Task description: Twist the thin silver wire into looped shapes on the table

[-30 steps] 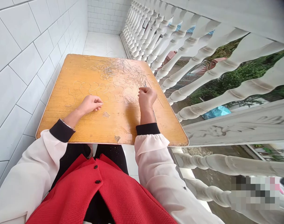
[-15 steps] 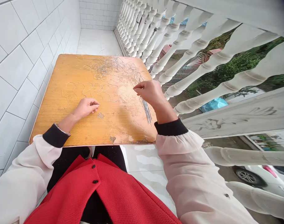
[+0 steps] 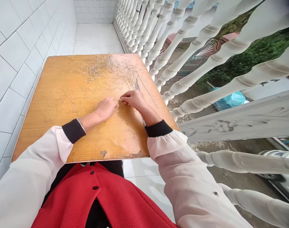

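Note:
My left hand (image 3: 106,109) is closed in a pinch just above the wooden tabletop (image 3: 47,139). Close to its right, my right hand (image 3: 133,98) also has its fingertips pressed together, and a small gap parts the two hands. Whatever the fingertips hold is too thin to make out. Partly under my right wrist lies a bundle of straight grey wires (image 3: 137,85). Curved pieces of thin wire (image 3: 73,98) lie in a loose row beyond my left hand. Farther back is a tangled heap of thin wire (image 3: 94,71).
A white tiled wall (image 3: 21,60) runs along the left of the table. On the right stands a white balustrade (image 3: 173,68), close to the table's edge. The tabletop's surface is peeling near the front edge, with a dark chipped spot (image 3: 103,153).
My right hand has moved left from beside the wire bundle, and my left hand has moved right, so they are now close together. The view has shifted slightly.

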`<state>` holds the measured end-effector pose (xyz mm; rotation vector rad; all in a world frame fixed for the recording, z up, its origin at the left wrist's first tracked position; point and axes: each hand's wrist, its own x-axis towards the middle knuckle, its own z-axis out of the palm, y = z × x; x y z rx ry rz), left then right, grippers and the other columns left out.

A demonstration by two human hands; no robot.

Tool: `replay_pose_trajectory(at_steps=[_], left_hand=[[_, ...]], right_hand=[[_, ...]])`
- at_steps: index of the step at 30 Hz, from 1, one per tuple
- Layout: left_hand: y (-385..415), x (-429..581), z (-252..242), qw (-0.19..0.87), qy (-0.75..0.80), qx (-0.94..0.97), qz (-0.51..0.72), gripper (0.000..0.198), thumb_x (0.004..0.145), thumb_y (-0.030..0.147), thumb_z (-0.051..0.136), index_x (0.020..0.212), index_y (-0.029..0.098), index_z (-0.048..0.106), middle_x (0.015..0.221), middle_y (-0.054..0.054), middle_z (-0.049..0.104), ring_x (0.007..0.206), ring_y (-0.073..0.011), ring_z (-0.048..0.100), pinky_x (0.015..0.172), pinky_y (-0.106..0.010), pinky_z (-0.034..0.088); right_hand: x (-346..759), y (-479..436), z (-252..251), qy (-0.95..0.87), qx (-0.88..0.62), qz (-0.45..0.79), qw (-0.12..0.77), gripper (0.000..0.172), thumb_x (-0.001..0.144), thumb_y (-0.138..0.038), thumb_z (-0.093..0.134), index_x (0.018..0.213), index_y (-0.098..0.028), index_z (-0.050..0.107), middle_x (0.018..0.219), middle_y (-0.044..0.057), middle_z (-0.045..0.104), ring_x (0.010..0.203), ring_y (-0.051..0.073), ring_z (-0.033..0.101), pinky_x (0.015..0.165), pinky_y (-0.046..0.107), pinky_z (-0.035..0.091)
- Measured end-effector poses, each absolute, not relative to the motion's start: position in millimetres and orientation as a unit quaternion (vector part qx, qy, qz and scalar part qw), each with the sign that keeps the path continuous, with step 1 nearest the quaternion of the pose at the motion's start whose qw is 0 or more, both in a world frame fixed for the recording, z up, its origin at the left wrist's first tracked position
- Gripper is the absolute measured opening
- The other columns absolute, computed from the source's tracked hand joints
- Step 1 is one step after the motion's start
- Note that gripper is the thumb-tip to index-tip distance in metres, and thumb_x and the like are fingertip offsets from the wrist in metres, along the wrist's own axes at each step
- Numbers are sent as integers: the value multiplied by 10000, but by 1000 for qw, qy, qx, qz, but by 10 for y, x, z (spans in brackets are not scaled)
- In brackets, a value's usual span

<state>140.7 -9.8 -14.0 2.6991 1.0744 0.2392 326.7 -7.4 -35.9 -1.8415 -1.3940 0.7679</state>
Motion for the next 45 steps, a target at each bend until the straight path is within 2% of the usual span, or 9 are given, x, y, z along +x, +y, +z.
replay_pose_trajectory(at_steps=[3, 8, 13, 18, 26, 31, 37, 40, 45], left_hand=[[-88, 1410, -175, 105, 361, 923, 85, 238, 902, 83, 491, 878, 120, 725, 990, -135, 668, 945, -247, 619, 816, -357, 473], [-62, 1352, -155, 95, 346, 924, 132, 192, 922, 111, 505, 919, 134, 696, 979, -111, 678, 947, -231, 612, 836, -341, 462], [-81, 1322, -157, 113, 318, 927, 162, 165, 928, 131, 515, 924, 158, 677, 948, -84, 704, 917, -218, 629, 806, -324, 462], [-92, 1305, -150, 145, 346, 906, 195, 129, 878, 111, 555, 856, 169, 668, 876, -62, 720, 830, -205, 643, 758, -322, 459], [-79, 1313, -104, 191, 432, 850, 233, 95, 840, 106, 600, 798, 161, 666, 807, -48, 716, 759, -176, 623, 728, -299, 446], [-62, 1306, -156, 233, 405, 850, 244, 80, 846, 151, 634, 879, 165, 706, 777, -25, 718, 684, -143, 595, 680, -269, 426], [-30, 1328, -222, 251, 353, 865, 253, 212, 842, 212, 663, 1023, 180, 767, 539, 46, 556, 512, -105, 442, 598, -257, 352], [-29, 1332, -253, 251, 340, 871, 251, 265, 837, 189, 626, 1052, 193, 781, 548, 48, 558, 524, -106, 444, 598, -257, 352], [-35, 1308, -250, 233, 312, 890, 238, 271, 846, 151, 571, 998, 200, 790, 679, 11, 665, 613, -124, 532, 618, -260, 363]], right_hand=[[3222, -109, -352, -521, -717, 308, 346, 87, 785, -164, 705, 703, -153, 732, 467, -25, 575, 459, 102, 522, 496, 231, 407], [3183, -174, -266, -487, -694, 374, 376, 217, 833, -241, 728, 636, -157, 697, 547, 13, 638, 449, 84, 506, 446, 220, 358], [3158, -243, -178, -419, -614, 496, 449, 233, 737, -245, 832, 595, -164, 666, 552, 7, 625, 476, 68, 494, 432, 193, 358], [3107, -311, -127, -363, -545, 548, 520, 206, 672, -222, 863, 625, -165, 671, 607, 3, 641, 527, 61, 536, 490, 175, 423], [3056, -343, -106, -372, -541, 515, 551, 213, 688, -223, 832, 601, -174, 643, 621, -5, 635, 532, 60, 516, 525, 194, 426], [3074, -342, -134, -375, -554, 520, 532, 211, 659, -278, 852, 639, -180, 667, 644, 6, 655, 581, 83, 561, 563, 210, 465], [3068, -332, -175, -384, -561, 516, 521, 205, 606, -281, 864, 640, -185, 685, 622, -4, 634, 547, 77, 519, 524, 219, 427], [3074, -328, -176, -398, -561, 515, 513, 211, 596, -279, 869, 624, -185, 682, 597, -6, 619, 530, 78, 497, 514, 230, 409], [3078, -335, -167, -421, -566, 489, 513, 174, 605, -226, 844, 574, -182, 679, 547, -16, 577, 502, 73, 446, 502, 245, 363]])
